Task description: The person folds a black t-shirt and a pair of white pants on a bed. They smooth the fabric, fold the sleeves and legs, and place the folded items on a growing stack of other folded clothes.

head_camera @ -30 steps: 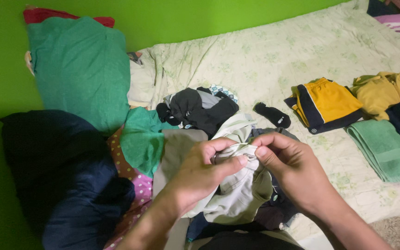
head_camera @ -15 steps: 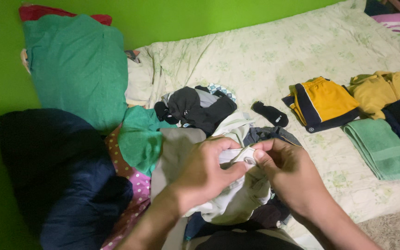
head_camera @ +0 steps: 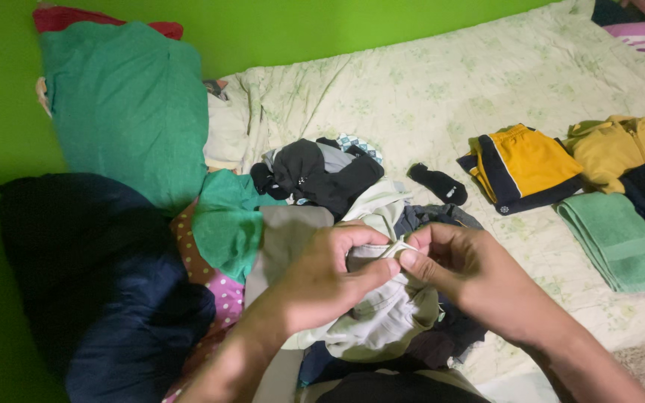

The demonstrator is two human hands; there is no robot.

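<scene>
Hands meet at the centre of the bed: the left hand and the right hand both pinch a fold of the pale grey-green cotton garment, thumbs and forefingers clamped on a small bunched edge. The garment rests on top of the unsorted heap of dark mixed clothing, directly in front of the person. The step in hand appears to be the straightening or turning of a hem or opening; the next move likely calls for a firm two-point grip and a pull apart to spread the cloth flat.

Open room lies on the cream floral bedsheet beyond the heap. To the right sit the folded yellow shorts with dark trim, the folded yellow shirt and the folded green towel, close to the bed edge. A lone black sock lies between. To the left, the green pillow and the dark blue quilted bundle block sideways movement.
</scene>
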